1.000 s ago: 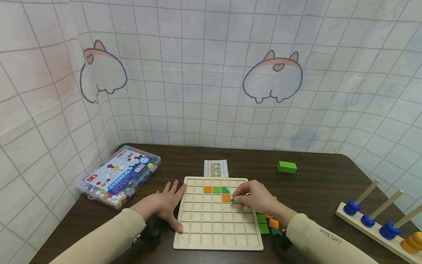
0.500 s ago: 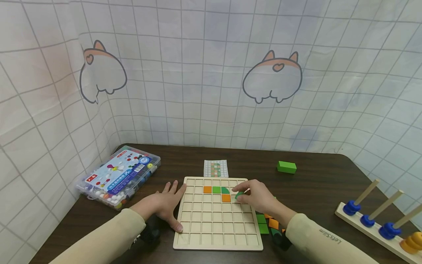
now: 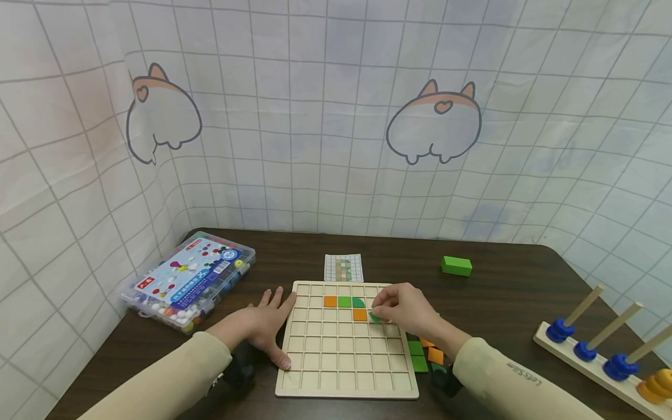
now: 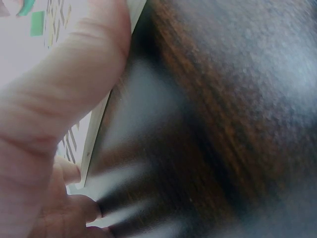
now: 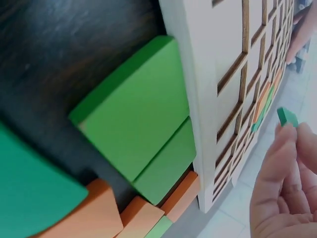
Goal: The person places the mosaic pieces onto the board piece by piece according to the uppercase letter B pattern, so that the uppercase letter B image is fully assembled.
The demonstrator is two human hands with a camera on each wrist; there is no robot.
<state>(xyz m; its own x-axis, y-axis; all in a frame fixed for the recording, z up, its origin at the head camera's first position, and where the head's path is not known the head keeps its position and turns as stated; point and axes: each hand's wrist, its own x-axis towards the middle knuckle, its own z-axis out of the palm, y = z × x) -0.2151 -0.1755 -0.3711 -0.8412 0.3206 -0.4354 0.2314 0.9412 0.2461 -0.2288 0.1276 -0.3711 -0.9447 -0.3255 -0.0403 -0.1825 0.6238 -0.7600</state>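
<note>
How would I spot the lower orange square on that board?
On the dark table lies a pale wooden grid board. Toward its far edge runs a row: upper orange square, green square, green piece with a rounded corner. In the next row, directly below the last, sits the lower orange square; colour separates it from the held green piece alongside.

The board (image 3: 336, 379) count is one. On the board: two orange squares (image 3: 330, 301), one green square (image 3: 344, 302), one quarter-round (image 3: 358, 303). Over the board: one right hand (image 3: 404, 309), holding one green tile (image 5: 286, 116). At its left edge: one left hand (image 3: 268, 329). Right of the board: two loose green squares (image 3: 416, 348), at least three orange tiles (image 5: 181, 196), at least one dark green tile (image 5: 34, 193); the total is hidden. Behind it: one card (image 3: 343, 268), two drawings (image 3: 434, 128). Behind, rightward: one block (image 3: 457, 266). Left: one box (image 3: 191, 274). Well right: one stand (image 3: 598, 360), three visible pegs (image 3: 585, 305), three blue stacks (image 3: 560, 331), one yellow stack (image 3: 653, 386).
</note>
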